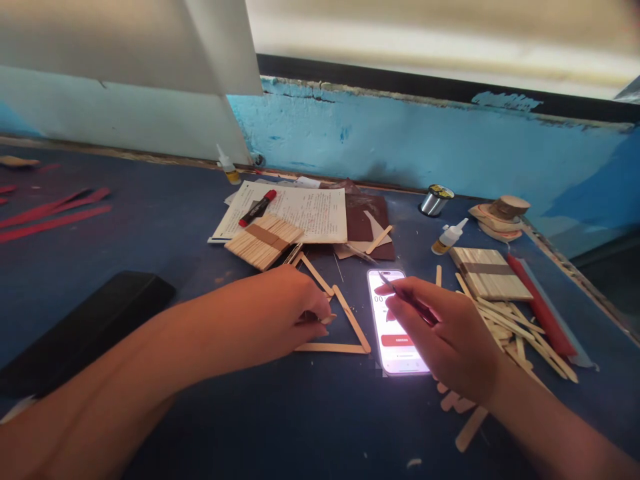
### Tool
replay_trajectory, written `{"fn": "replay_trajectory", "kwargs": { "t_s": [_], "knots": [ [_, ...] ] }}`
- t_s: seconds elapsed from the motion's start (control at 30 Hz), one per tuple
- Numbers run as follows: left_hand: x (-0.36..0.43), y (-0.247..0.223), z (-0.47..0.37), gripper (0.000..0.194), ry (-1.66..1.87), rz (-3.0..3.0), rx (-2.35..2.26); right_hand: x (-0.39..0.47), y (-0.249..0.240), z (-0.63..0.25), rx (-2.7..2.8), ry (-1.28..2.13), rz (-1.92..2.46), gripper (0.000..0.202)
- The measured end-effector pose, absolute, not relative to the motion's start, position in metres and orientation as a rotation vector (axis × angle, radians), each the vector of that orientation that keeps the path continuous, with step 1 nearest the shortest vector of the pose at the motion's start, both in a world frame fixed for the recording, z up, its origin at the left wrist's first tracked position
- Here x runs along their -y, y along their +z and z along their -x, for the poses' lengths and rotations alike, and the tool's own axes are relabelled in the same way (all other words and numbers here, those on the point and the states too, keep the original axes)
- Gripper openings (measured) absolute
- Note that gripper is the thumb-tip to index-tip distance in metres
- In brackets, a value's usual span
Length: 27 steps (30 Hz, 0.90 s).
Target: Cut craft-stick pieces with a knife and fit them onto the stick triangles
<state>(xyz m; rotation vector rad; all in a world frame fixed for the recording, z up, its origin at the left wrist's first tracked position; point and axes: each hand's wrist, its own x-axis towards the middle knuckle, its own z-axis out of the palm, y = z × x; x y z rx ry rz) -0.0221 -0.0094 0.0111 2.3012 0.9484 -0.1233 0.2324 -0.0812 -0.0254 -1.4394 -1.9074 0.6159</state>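
Note:
My left hand (295, 307) is closed in a pinch above a frame of craft sticks; a small pale bit shows at its fingertips, too unclear to name. Under and beside it, one craft stick (351, 319) slants down to meet another craft stick (333, 348) lying crosswise. A further stick (317, 273) runs up behind the hand. In my right hand (443, 323) is a slim dark pen-like tool (417, 303) with a narrow pointed tip, held over a lit phone (395, 353). The phone lies face up, its screen partly covered by the fingers.
Loose craft sticks (520, 333) and a banded bundle (493, 275) lie at right, near a glue bottle (449, 237) and wire spool (437, 200). Another bundle (264, 241) and a red-capped marker (257, 208) rest on printed sheets (310, 217). A black case (90, 327) lies left.

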Motion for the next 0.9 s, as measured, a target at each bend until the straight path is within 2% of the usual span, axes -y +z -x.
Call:
{"fn": "replay_trajectory", "kwargs": {
  "t_s": [0.63,0.73,0.83,0.9],
  "knots": [
    [0.009,0.011,0.019,0.023,-0.142,-2.314,-0.940,0.081,-0.024,-0.231,1.937,0.616,1.438,0.022],
    [0.010,0.014,0.018,0.024,-0.160,-2.316,-0.951,0.078,-0.017,-0.240,1.966,0.626,1.528,0.029],
    [0.010,0.016,0.017,0.024,-0.190,-2.306,-0.979,0.075,-0.008,-0.259,2.052,0.777,1.772,0.039],
    [0.010,0.016,0.017,0.024,-0.201,-2.296,-0.986,0.074,-0.006,-0.272,2.125,0.855,1.896,0.059]
  ]
}}
